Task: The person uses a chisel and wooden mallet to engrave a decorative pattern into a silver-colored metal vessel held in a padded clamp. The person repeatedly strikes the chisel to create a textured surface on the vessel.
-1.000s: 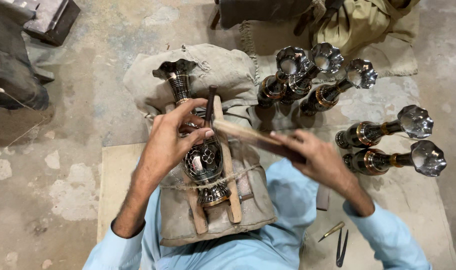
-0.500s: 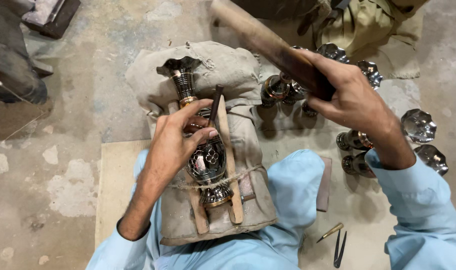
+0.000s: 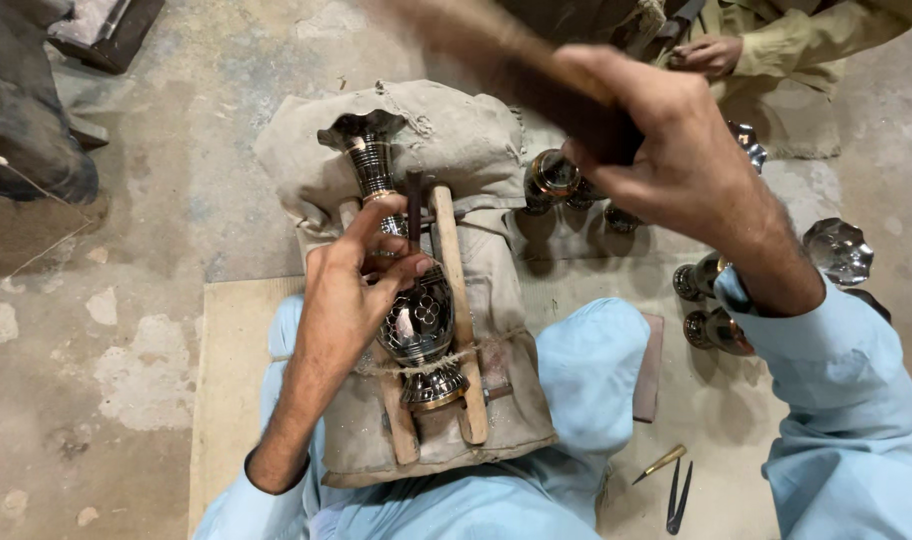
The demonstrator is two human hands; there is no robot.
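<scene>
From my remote seat I look down on a metalworker seated on a concrete floor, a dark engraved metal vase (image 3: 416, 310) lying on its side across a stuffed canvas cushion (image 3: 456, 150) between the knees. The vase sits at the middle of the scene, its flared mouth pointing far and its foot near, wedged between two wooden slats (image 3: 454, 300) and tied down with cord (image 3: 416, 365) across its lower body.

The left hand (image 3: 351, 290) rests on the left side of the vase, its fingers pinched narrowly around a thin dark punch (image 3: 413, 205) that stands on the vase's shoulder just below the neck.

The right hand (image 3: 666, 150) is raised high at the far right, closed in a full fist around the handle of a wooden mallet (image 3: 476, 35), which is blurred and reaches toward the far left above the cushion, well apart from the punch.

More vases (image 3: 556, 175) of the same kind lie on the floor right of the cushion, partly hidden by the raised arm. Near the right knee lie a small brass-coloured punch (image 3: 661, 463) and a pair of dark tweezers (image 3: 679, 497). At the far right edge another person's hand (image 3: 711, 52), in an olive sleeve, rests apart from the work.
</scene>
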